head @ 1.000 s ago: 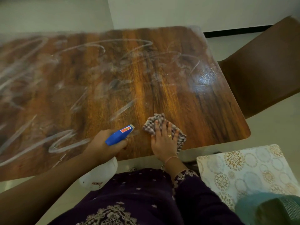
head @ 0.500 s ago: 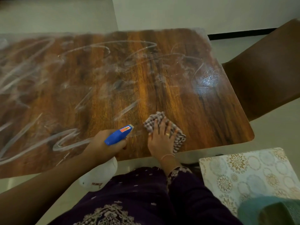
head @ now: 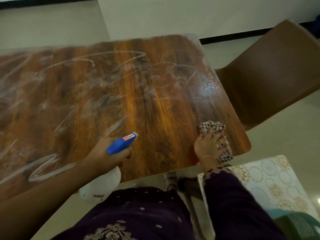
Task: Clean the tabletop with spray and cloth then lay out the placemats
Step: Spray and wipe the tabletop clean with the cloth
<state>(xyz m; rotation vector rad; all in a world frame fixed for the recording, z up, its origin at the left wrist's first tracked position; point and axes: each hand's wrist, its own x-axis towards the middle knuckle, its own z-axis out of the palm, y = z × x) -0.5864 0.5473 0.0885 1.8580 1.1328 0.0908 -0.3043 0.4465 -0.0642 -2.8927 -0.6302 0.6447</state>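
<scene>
Your left hand (head: 110,153) grips the spray bottle (head: 121,142) over the near edge of the streaked tabletop (head: 155,101). Your right hand (head: 207,144), fingers spread, presses the checked cloth (head: 212,127) flat near the right front corner. The patterned placemat (head: 268,179) lies off the table, beside your right sleeve.

A brown chair (head: 270,80) with a smooth moulded seat and back stands at the right. Pale, glossy floor (head: 52,26) spreads around it. Beyond, a white wall (head: 173,14) juts forward, with 1 black baseboard (head: 233,36) along its foot at the right and 1 black strip (head: 43,1) at the top left. In the bottom right corner sits a teal plastic thing (head: 297,224) with a mesh face, cut off by the frame edge.
</scene>
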